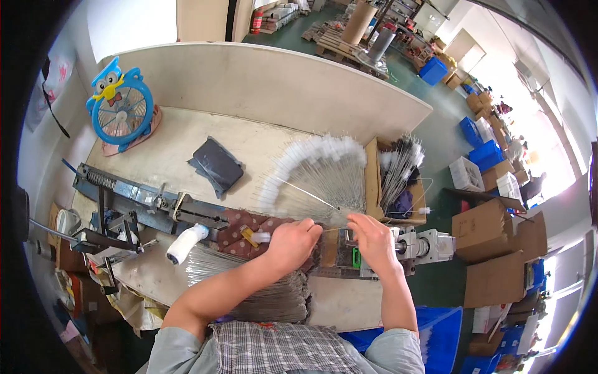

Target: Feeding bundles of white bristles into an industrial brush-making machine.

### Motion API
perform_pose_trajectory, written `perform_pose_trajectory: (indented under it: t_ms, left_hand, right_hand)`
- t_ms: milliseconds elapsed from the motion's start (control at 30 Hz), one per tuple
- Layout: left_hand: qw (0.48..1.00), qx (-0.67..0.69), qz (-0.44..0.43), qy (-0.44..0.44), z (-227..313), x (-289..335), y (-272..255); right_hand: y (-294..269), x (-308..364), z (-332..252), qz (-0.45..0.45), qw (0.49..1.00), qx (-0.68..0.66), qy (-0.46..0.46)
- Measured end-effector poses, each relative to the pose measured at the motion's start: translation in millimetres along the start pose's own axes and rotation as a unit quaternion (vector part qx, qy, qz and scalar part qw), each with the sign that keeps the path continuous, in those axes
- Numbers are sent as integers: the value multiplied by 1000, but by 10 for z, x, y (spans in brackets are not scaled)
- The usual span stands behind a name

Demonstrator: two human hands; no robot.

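One thin wire [336, 229] runs between the hands, above the surface [187, 137] near its right edge. Left hand [294, 242]: narrow grip, apparently on the wire; right hand [372, 240]: closure undetermined. Wire likely light, springy, bendable — hold near its ends. Count: one fan [122, 116], one dark pouch [218, 166]; fanned brushes [333, 168] — uncountable.

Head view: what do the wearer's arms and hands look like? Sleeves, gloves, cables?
Left hand and right hand: no gloves or cables visible. Pale grey sleeves leave the forearms bare. A dark-and-white checked garment covers the front.
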State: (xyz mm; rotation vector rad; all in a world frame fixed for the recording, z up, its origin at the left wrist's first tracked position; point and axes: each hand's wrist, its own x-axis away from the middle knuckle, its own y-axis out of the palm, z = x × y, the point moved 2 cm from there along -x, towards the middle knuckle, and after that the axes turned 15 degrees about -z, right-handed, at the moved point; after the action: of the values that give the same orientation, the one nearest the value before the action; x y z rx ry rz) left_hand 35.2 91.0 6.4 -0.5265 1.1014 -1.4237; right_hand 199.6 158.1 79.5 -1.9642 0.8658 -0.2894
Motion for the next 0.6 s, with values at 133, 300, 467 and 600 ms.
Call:
perform_pose_trajectory:
  t_ms: [133, 300, 467, 600]
  left_hand:
    - [996, -82, -27, 9, -187, -318, -3]
    - [995, -89, 13, 44, -69, -141, -115]
    - [998, 60, -8, -8, 76, 777, -478]
    - [929, 271, 48, -246, -176, 1355, -611]
  right_hand:
    - [143, -75, 156, -46, 999, -1, -5]
    - [35, -111, -27, -129, 991, -27, -24]
    - [402, -546, -581, -94, 963, -30, -250]
    - [888, -812, -852, -92, 956, -54, -274]
